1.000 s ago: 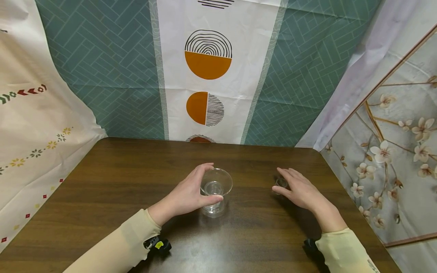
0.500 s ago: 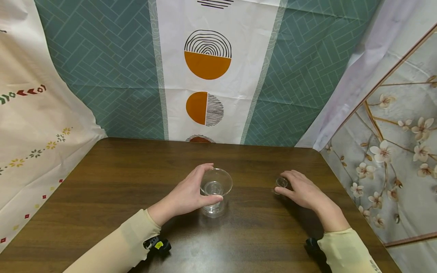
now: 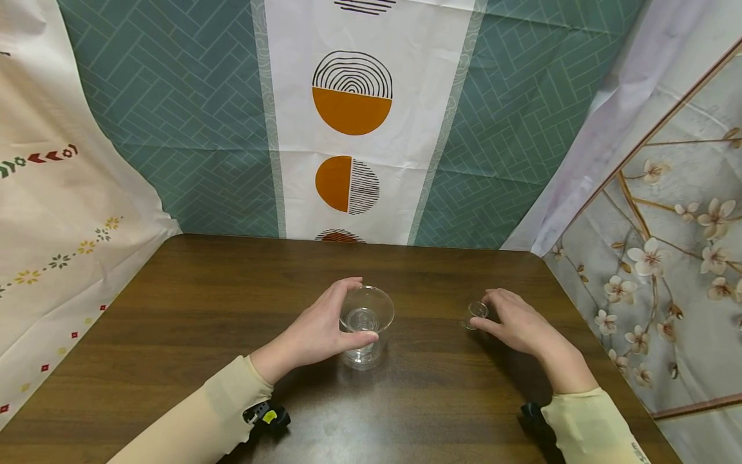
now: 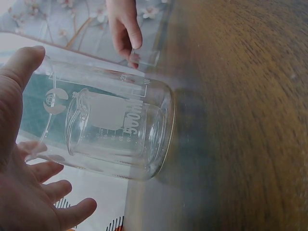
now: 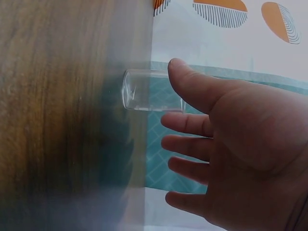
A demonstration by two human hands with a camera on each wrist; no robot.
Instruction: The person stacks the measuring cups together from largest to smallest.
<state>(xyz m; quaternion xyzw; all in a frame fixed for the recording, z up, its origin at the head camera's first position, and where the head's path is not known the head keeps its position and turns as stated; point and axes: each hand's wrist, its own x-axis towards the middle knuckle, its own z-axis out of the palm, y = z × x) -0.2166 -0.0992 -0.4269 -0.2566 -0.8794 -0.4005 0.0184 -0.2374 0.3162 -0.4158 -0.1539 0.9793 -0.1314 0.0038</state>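
Observation:
In the head view a large glass beaker (image 3: 380, 306) stands on the table, a smaller glass beaker (image 3: 362, 320) inside it. The left wrist view shows "500ml" and scale marks on the outer beaker (image 4: 166, 110). My left hand (image 3: 315, 327) holds this outer one near its rim from the left, thumb in front and index finger behind; the remaining fingers are spread. To the right stands a small clear glass cylinder (image 3: 476, 314). My right hand (image 3: 513, 322) is at its right side, thumb and fingers apart. The thumb (image 5: 192, 86) overlaps the cylinder's upper end; contact cannot be told.
The dark wooden table (image 3: 203, 303) runs back to a green and white patterned cloth (image 3: 203, 129). A cream cloth (image 3: 69, 212) hangs at the left, a floral cloth (image 3: 655, 290) at the right. Both wrists wear dark straps (image 3: 266, 414).
My right hand has drawn slightly to the right, and its fingers have come away from over the small glass cylinder, which shows more fully. The left hand and large beaker stay still.

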